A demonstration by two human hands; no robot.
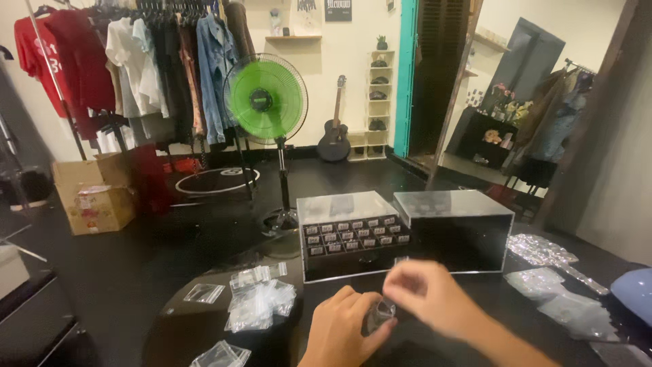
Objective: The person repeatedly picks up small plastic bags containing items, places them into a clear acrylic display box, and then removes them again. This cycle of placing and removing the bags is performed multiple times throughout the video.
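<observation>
Standing beyond a glossy black table (170, 326): clothes rack (136, 61), green pedestal fan (265, 99), guitar (335, 132). Lying left: clear plastic bags (259, 304). Left hand (346, 329) gripping a small clear bag (382, 313) at table centre; right hand (429, 293) pinching above it, blurred.

Bare tabletop (475, 289) lies open between the hands and the 2 clear boxes (353, 234); plastic bags (261, 302) crowd the left, more bags (577, 312) the right.
</observation>
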